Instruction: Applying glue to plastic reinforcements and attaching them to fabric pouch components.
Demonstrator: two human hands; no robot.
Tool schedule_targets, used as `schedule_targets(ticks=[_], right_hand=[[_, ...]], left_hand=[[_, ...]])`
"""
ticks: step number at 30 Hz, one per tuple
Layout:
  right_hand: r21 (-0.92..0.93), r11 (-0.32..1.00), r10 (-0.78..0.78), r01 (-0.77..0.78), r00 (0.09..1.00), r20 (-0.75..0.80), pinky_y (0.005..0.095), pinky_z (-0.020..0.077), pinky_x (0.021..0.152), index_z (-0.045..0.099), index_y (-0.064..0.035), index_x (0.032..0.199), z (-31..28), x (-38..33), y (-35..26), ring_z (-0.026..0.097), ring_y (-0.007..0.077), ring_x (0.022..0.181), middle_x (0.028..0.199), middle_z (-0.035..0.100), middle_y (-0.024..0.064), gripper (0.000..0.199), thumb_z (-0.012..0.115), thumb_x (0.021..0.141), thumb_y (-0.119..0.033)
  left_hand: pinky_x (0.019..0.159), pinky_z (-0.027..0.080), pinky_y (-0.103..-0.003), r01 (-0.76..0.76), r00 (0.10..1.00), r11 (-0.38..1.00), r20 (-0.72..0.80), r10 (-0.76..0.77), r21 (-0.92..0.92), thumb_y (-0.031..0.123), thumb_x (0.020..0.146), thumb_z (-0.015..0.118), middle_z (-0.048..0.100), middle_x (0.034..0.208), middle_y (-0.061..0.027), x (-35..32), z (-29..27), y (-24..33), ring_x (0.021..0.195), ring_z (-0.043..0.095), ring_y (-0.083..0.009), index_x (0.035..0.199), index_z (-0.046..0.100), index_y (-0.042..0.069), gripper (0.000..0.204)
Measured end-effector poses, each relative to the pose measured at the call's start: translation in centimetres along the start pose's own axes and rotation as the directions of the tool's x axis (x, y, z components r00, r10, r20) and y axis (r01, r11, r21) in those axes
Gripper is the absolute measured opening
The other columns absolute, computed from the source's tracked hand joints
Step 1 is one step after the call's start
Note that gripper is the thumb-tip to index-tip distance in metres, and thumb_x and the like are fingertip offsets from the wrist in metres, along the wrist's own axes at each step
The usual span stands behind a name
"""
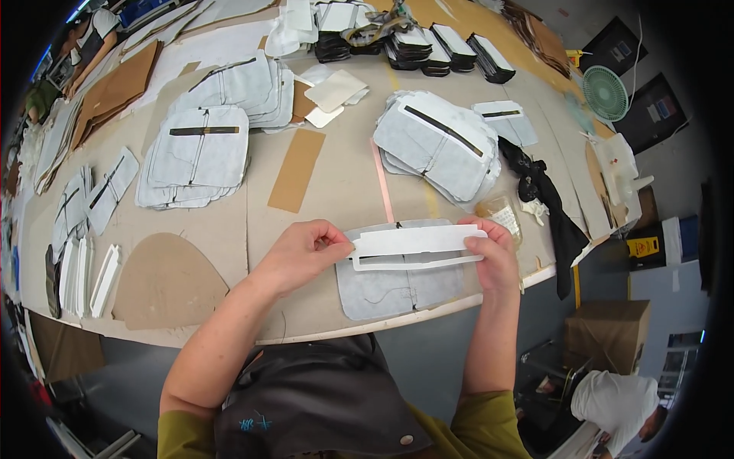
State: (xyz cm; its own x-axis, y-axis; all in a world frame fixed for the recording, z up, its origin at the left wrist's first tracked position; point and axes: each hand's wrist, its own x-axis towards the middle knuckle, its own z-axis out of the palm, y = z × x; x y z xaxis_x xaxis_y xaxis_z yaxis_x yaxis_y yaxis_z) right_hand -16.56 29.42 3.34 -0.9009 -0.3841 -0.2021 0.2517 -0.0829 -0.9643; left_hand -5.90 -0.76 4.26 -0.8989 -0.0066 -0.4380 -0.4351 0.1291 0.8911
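Just above the table's near edge, a long white strip (409, 241) is stretched level between my two hands. Along its lower side shows a narrow white slotted frame (382, 265); whether the two are joined I cannot tell. My left hand (310, 249) pinches the left end between thumb and fingers. At the other end, my right hand (493, 252) grips it with the thumb on top. Beneath them lies a pale grey fabric panel (375, 297) with rounded corners, a dark line down its middle and a loose thread. The strip hides part of this panel.
Stacked grey panels (195, 164) lie left, another stack (436, 145) right. A brown card strip (297, 170) sits between them. White folded strips (75, 275) and a rounded brown board (172, 279) are at left. A black cloth (547, 203) hangs over the right edge.
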Motion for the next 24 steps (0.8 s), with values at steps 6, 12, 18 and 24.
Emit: schedule_targets(ticks=[6,12,18,24], right_hand=[[-0.077,0.997,0.024,-0.026,1.0,-0.017,0.025,0.0463,0.078,0.069,0.0014,0.097,0.5,0.5,0.2,0.062,0.0104,0.081,0.09,0.07,0.0047,0.023,0.072,0.075,-0.008],[-0.399,0.916,-0.01,-0.035,0.994,-0.109,0.0239,0.0471,0.069,0.069,0.0001,0.088,1.1,1.4,0.7,0.06,0.0085,0.076,0.083,0.068,0.0022,0.016,0.074,0.075,-0.009],[-0.516,0.857,-0.062,-0.015,0.989,-0.131,0.0241,0.0466,0.064,0.068,0.0024,0.085,1.6,1.9,1.2,0.059,0.0079,0.072,0.08,0.067,0.0025,0.017,0.073,0.073,-0.01],[-0.612,0.791,-0.085,-0.017,0.987,-0.138,0.0235,0.0455,0.065,0.068,0.0009,0.083,2.2,2.1,1.4,0.058,0.0071,0.072,0.079,0.066,0.0009,0.015,0.073,0.073,-0.009]], left_hand=[[0.062,0.042,-0.022,0.006,0.999,0.998,-0.033,-0.004,0.062,0.018,0.089,0.067,0.06,0.079,0.0019,0.4,0.0,-0.1,0.071,0.051,-0.0056,0.091,0.065,0.001,0.018],[0.057,0.041,-0.024,0.047,0.994,0.979,-0.102,-0.027,0.198,0.018,0.086,0.064,0.061,0.071,-0.0016,0.8,0.1,0.7,0.063,0.051,-0.0064,0.088,0.065,-0.001,0.019],[0.051,0.049,-0.028,0.203,0.979,0.963,-0.054,-0.197,0.174,0.016,0.085,0.059,0.066,0.069,-0.0086,0.8,-0.3,2.1,0.054,0.06,-0.0129,0.084,0.064,-0.004,0.02],[0.048,0.05,-0.029,0.214,0.977,0.964,-0.037,-0.211,0.16,0.015,0.087,0.058,0.067,0.068,-0.0102,1.0,-0.2,1.6,0.054,0.062,-0.0142,0.086,0.064,-0.004,0.021]])
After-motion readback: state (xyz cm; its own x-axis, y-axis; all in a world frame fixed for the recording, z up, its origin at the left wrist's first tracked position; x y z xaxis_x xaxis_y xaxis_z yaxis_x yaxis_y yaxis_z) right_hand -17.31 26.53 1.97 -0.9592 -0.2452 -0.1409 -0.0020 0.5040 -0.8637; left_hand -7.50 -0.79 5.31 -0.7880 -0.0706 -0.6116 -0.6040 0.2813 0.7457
